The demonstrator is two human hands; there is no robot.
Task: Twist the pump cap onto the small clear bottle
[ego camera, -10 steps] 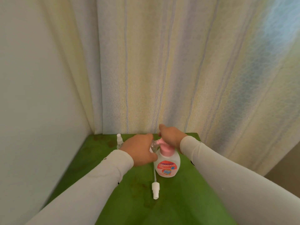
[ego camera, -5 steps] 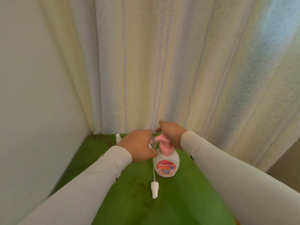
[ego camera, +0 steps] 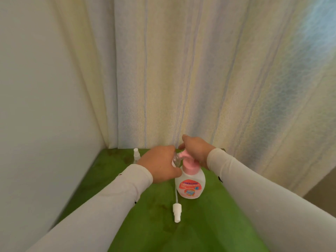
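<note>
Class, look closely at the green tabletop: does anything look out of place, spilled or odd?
Yes. A white spray head with its dip tube lies loose on the green table, off any bottle, in front of the pink-pump soap bottle. Dark blotches stain the tabletop, especially near the back left corner.

Green table (ego camera: 127,224), white bottle (ego camera: 190,180) with pink pump (ego camera: 188,163), pastel-striped curtain (ego camera: 200,79), white sleeves (ego camera: 109,202)

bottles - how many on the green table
3: the pump bottle at centre under the right hand, a small clear bottle held by the left hand, a small spray bottle back left.
</note>
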